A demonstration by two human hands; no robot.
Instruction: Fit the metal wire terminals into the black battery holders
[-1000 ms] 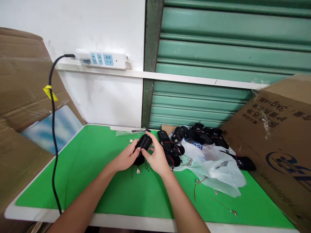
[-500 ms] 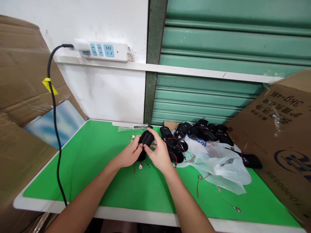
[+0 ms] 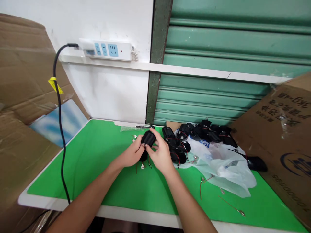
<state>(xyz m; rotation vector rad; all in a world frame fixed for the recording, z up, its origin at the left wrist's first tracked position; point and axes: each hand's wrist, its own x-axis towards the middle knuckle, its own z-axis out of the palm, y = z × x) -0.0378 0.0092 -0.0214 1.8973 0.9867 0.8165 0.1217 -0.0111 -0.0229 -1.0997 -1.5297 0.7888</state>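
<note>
Two bare hands are seen in the head view, and one black casing (image 3: 149,137) is held between them over the green mat (image 3: 97,181), near the far edge of the table. By the left hand (image 3: 131,153) it is gripped from the side, thumb against the near end; by the right hand (image 3: 160,153) it is pinched lengthwise, forefinger stretched to the far end and thumb drawn up to the near one. It is tilted with its ridged face upward, presumably so that the near end can be worked by both thumbs while the body is kept steady.

More black casings with red wires (image 3: 172,137) are heaped just beside the right hand, perhaps for easy reach, and others are rested on a white plastic bag (image 3: 225,174). A metal tab (image 3: 142,167) is left lying on the mat below the hands.

Much is hidden: whatever is touched by the thumb tips is too small to be made out — a faint glint at most — and the left fingertips are covered by the casing. A dark part (image 3: 143,157) beneath it is mostly screened by the hands. Both forearms are cut off at the bottom edge.
</note>
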